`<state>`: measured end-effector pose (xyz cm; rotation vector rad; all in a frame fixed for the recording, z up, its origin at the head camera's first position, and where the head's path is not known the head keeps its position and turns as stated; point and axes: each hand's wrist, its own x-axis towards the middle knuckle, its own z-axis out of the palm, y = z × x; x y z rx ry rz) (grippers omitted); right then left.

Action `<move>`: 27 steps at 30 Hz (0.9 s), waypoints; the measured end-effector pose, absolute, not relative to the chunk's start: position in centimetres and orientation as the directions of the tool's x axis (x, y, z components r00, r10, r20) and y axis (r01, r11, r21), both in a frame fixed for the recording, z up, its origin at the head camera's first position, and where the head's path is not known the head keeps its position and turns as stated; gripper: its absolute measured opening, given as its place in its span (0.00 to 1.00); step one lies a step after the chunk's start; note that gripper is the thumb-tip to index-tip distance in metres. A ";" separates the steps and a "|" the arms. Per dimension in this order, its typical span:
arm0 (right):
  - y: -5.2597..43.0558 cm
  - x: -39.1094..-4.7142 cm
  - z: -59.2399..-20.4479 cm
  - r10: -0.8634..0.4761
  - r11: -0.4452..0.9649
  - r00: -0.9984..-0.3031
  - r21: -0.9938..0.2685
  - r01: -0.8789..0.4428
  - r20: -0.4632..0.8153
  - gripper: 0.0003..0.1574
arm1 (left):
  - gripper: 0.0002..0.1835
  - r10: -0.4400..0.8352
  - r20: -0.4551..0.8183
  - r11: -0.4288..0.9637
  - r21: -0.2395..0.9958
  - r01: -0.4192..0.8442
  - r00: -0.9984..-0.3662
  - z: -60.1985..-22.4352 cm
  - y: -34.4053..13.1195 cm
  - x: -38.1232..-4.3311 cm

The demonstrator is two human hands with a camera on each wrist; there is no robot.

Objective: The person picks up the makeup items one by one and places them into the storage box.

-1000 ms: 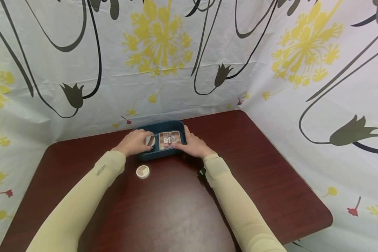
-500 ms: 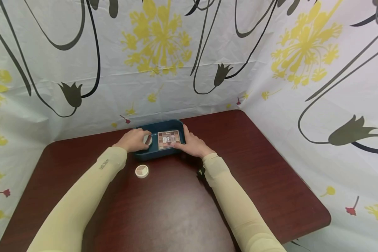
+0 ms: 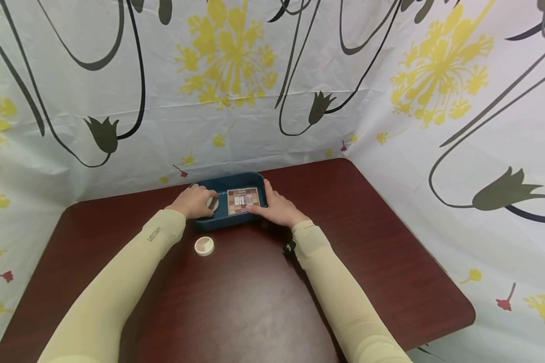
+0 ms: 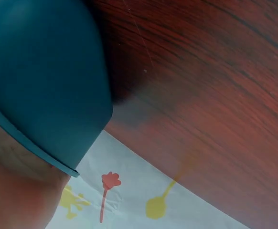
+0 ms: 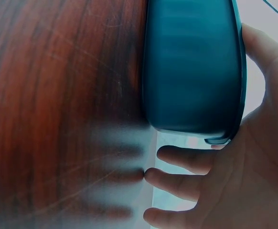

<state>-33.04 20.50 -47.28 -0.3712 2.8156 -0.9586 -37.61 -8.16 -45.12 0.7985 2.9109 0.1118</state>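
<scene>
A dark teal tray (image 3: 218, 222) stands against the back of the table. Inside its left end, my left hand (image 3: 189, 200) pinches a round, pale-rimmed compact (image 3: 213, 203), partly hidden by the fingers. A square multi-shade makeup palette (image 3: 242, 199) with large lettering lies in the right part of the tray. My right hand (image 3: 279, 207) rests at the tray's right end, its thumb reaching over the front rim and overlapping the palette. Three straight, spread fingers (image 5: 177, 183) show beyond the tray wall in the right wrist view. The left wrist view shows the tray's outer wall (image 4: 48, 81), hiding the left fingers.
A second round compact (image 3: 204, 246), white with three sections, lies on the dark red-brown table (image 3: 236, 302) in front of the tray. A patterned white curtain (image 3: 254, 126) hangs directly behind the table. A small black object (image 3: 289, 247) is at the right wrist.
My left hand has shifted slightly left inside the tray, with the round compact between its fingers. My right hand, the palette and the tray stay in place.
</scene>
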 end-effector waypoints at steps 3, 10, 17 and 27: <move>20.5 -33.0 -47.2 -0.281 0.762 -0.958 -0.620 -0.187 -0.057 0.71 | 0.11 0.504 -0.115 0.863 0.102 0.495 -0.856 -44.9 -8.1 -37.5; 20.3 -32.9 -47.2 -0.284 0.760 -0.957 -0.624 -0.185 -0.063 0.71 | 0.09 0.478 -0.144 0.878 0.114 0.465 -0.867 -44.6 -8.0 -37.2; 20.2 -32.9 -47.2 -0.275 0.765 -0.960 -0.619 -0.180 -0.060 0.72 | 0.15 0.475 -0.119 0.880 0.086 0.468 -0.872 -44.9 -8.0 -37.2; 20.1 -33.0 -47.2 -0.276 0.767 -0.959 -0.616 -0.178 -0.067 0.72 | 0.28 0.461 -0.105 0.887 0.056 0.458 -0.881 -45.4 -8.1 -37.4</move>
